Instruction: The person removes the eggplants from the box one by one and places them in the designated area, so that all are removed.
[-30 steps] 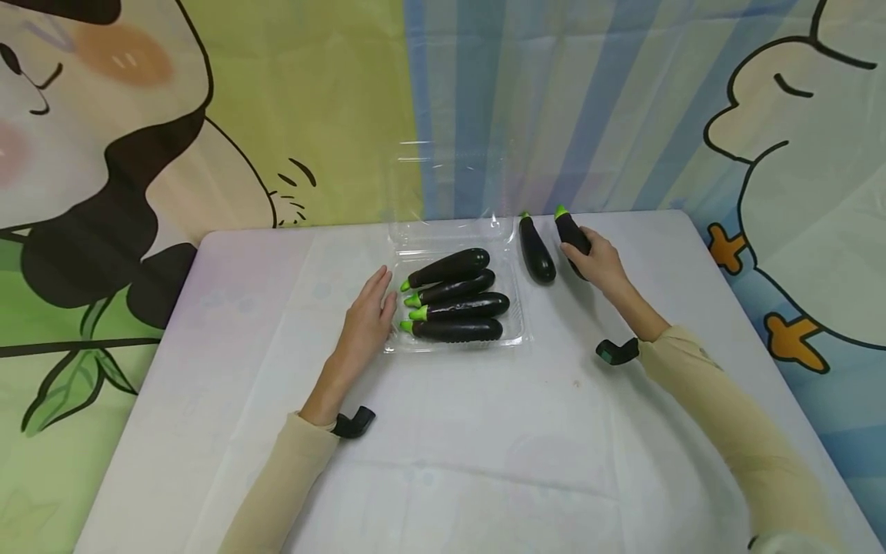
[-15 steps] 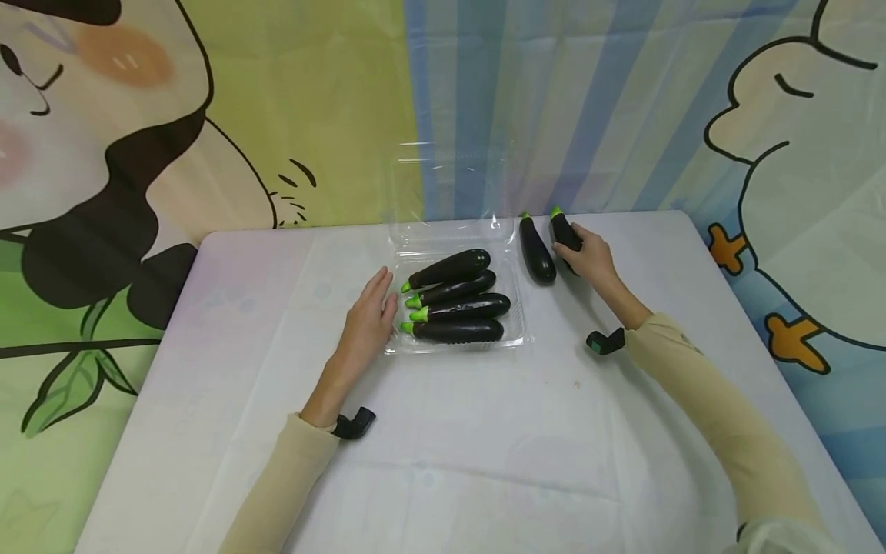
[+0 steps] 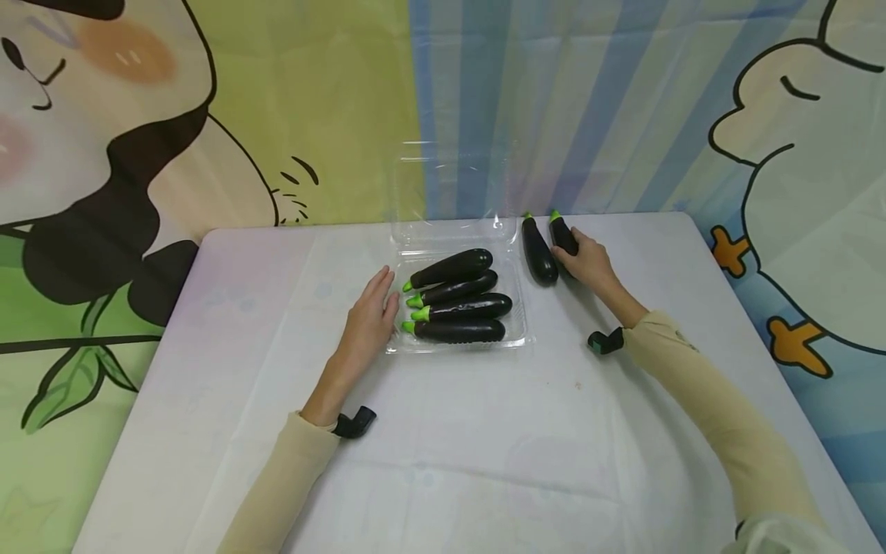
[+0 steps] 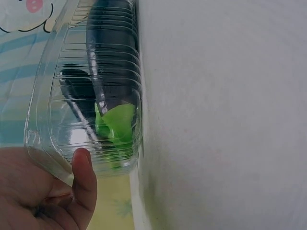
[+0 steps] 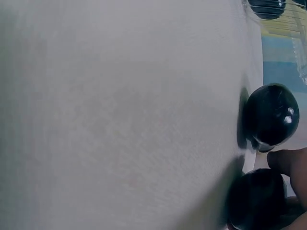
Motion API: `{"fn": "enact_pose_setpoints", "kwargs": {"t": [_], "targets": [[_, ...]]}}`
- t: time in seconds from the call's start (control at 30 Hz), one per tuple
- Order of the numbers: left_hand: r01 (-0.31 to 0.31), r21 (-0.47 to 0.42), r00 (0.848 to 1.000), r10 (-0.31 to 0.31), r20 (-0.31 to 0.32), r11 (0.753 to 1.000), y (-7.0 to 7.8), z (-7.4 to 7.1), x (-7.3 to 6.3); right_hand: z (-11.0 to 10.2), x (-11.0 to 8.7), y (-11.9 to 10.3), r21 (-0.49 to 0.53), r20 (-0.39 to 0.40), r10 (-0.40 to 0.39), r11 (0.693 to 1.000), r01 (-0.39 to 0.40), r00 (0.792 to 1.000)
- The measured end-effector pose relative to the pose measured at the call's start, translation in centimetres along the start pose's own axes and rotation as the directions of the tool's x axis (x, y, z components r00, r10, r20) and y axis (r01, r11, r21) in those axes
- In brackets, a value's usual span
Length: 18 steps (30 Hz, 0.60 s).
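My right hand [image 3: 594, 265] grips a dark eggplant [image 3: 564, 236] with a green stem cap, at the back right of the table. Just left of it lies another loose eggplant [image 3: 539, 251]; in the right wrist view the rounded ends of the held eggplant [image 5: 256, 199] and the loose eggplant [image 5: 272, 115] show a small gap between them. Several eggplants [image 3: 462, 331] lie side by side in a clear plastic clamshell container [image 3: 517, 332], stems pointing left. My left hand [image 3: 367, 323], fingers extended, rests at the container's left side. Its thumb touches the ribbed wall in the left wrist view.
The container's clear lid [image 3: 453, 188] stands raised behind it, near the patterned backdrop [image 3: 346, 100]. A white cloth [image 3: 477, 446] covers the table. Its back edge runs close behind the loose eggplants. Black wrist cameras stick out from both sleeves.
My right hand has shifted left with its eggplant, bringing it nearer the loose one; in the last half second it came slightly lower in view. My left hand stays in place.
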<state>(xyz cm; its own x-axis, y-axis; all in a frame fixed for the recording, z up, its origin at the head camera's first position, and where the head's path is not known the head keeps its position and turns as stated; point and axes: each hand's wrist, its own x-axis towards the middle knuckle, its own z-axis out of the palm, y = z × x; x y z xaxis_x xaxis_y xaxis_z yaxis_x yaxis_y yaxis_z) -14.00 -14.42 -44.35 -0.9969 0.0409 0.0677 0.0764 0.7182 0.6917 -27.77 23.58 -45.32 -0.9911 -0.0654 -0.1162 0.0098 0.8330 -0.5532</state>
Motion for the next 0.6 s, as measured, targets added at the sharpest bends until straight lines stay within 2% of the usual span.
{"fn": "enact_pose_setpoints", "kwargs": {"t": [0.33, 0.47, 0.6], "targets": [[0.001, 0.012, 1.000, -0.001, 0.007, 1.000, 0.1, -0.1, 0.1, -0.3, 0.3, 0.4, 0.049, -0.004, 0.021, 0.999, -0.021, 1.000], [0.004, 0.010, 1.000, -0.004, 0.009, 1.000, 0.1, -0.1, 0.0, -1.9, 0.2, -0.8, 0.067, -0.076, -0.083, 0.994, 0.088, 0.994], [0.006, 0.009, 1.000, -0.006, 0.011, 1.000, 0.0, -0.2, 0.0, -4.0, -0.4, -3.8, 0.064, -0.127, -0.242, 0.966, 0.251, 0.962]]}}
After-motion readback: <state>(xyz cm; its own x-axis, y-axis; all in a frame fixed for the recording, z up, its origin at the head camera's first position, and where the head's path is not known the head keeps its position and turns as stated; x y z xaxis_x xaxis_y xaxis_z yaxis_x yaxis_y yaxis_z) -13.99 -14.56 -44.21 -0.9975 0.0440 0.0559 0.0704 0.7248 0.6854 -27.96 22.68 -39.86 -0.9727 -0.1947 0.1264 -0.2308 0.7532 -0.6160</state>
